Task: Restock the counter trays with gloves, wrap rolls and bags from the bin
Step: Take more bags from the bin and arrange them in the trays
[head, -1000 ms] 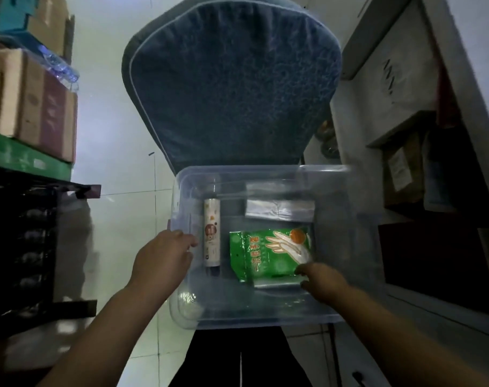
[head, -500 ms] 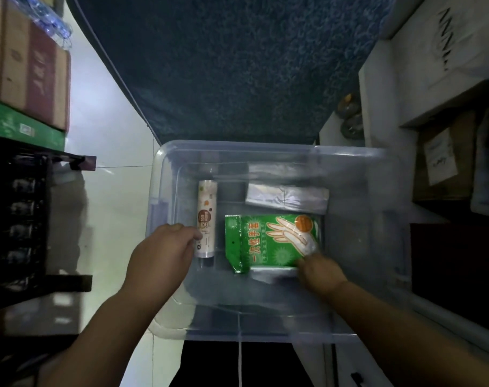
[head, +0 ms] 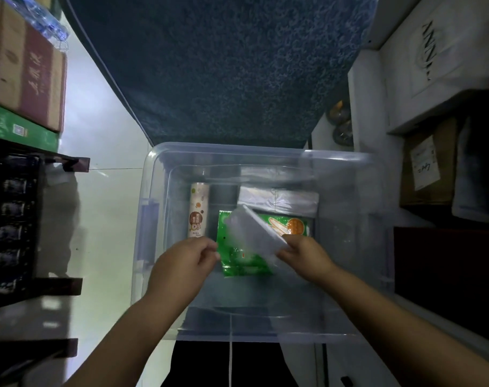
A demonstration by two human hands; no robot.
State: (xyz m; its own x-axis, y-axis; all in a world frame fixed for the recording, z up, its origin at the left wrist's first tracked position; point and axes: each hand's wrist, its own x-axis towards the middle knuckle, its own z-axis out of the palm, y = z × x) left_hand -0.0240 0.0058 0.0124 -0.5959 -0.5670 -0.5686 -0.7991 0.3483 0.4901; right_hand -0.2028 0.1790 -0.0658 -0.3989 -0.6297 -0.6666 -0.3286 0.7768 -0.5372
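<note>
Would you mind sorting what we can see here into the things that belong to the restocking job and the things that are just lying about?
Part of the job:
clear bin
green glove pack
wrap roll
pale flat packet, held by right hand
silvery bag pack

Just lying about:
blue cushion
cardboard boxes
dark rack
white box

One clear plastic bin (head: 151,219); inside it, one wrap roll (head: 198,210) standing lengthwise at the left, one green glove packet (head: 244,261) at the middle, one silvery flat pack of bags (head: 279,201) behind that, and one pale translucent packet (head: 254,233) lifted above the green one; two hands, the left hand (head: 186,263) and the right hand (head: 307,256); two brown cardboard boxes, one (head: 22,76) at upper left and one (head: 427,169) at right.
</note>
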